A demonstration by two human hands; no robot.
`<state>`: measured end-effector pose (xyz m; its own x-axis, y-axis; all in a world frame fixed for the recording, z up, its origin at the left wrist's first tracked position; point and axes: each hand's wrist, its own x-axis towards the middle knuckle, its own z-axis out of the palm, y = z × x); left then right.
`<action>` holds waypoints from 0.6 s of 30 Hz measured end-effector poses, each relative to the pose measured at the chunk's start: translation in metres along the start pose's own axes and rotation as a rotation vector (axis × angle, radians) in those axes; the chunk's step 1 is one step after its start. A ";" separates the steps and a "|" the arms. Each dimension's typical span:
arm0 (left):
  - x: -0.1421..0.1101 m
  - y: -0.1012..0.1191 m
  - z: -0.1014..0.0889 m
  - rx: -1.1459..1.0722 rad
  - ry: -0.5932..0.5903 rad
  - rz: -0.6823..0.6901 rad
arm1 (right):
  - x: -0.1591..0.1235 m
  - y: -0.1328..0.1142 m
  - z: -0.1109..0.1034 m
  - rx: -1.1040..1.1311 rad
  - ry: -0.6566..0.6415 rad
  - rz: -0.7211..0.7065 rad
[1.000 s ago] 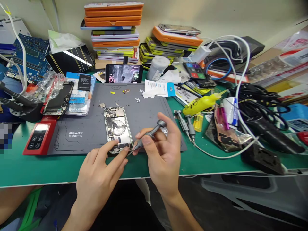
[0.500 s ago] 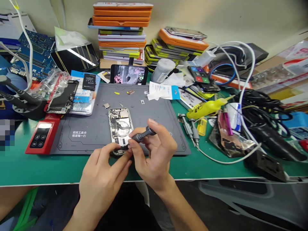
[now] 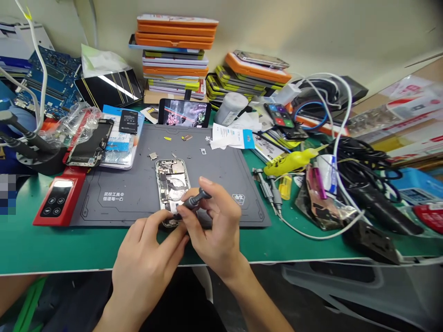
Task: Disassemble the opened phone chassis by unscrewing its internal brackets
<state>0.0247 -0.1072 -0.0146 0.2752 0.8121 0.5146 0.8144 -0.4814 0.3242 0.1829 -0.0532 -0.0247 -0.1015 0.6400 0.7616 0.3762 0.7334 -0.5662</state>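
Observation:
An opened phone [image 3: 175,182] lies on the grey mat [image 3: 224,184], its inner parts showing and its long side running away from me. At its near end my left hand [image 3: 148,249] grips it, with fingers on the lower left edge and the bottom. In my right hand [image 3: 214,221] is a dark grey screwdriver [image 3: 197,199], held tilted over the phone's lower part. Its handle end points up to the right. The tip is hidden between my fingers, so I cannot tell what it touches.
Small loose parts and a SIM tray [image 3: 203,151] lie beyond the phone. A propped phone [image 3: 185,113] plays a video behind them. Two screwdrivers [image 3: 265,184] and a yellow bottle [image 3: 290,160] lie to the right. A red device [image 3: 57,200] sits left, near a removed screen [image 3: 90,143].
My right hand has moved left and the screwdriver has come from beside the phone's lower right corner to over its lower part. My left hand keeps its hold. The camera view has shifted slightly.

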 end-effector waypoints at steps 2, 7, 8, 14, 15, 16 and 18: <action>0.000 0.000 0.000 -0.006 0.005 0.000 | 0.002 -0.002 -0.003 0.004 -0.030 -0.069; 0.000 0.000 -0.001 -0.007 0.003 0.011 | 0.010 -0.006 -0.011 -0.099 0.029 -0.170; 0.000 0.000 -0.001 -0.004 0.002 0.012 | 0.011 -0.007 -0.012 -0.112 0.036 -0.168; 0.001 0.000 -0.001 0.010 0.007 0.024 | 0.017 -0.009 -0.015 0.001 0.000 -0.111; 0.001 0.000 -0.001 0.007 0.007 0.024 | 0.018 -0.009 -0.015 -0.020 0.011 -0.112; 0.001 0.000 0.000 0.005 0.008 0.022 | 0.018 -0.009 -0.015 -0.022 0.009 -0.109; 0.001 0.000 0.000 0.006 0.007 0.021 | 0.019 -0.009 -0.016 0.036 -0.020 -0.092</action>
<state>0.0247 -0.1065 -0.0138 0.2889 0.7991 0.5272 0.8115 -0.4966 0.3080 0.1922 -0.0511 -0.0004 -0.1527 0.5742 0.8044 0.3308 0.7967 -0.5058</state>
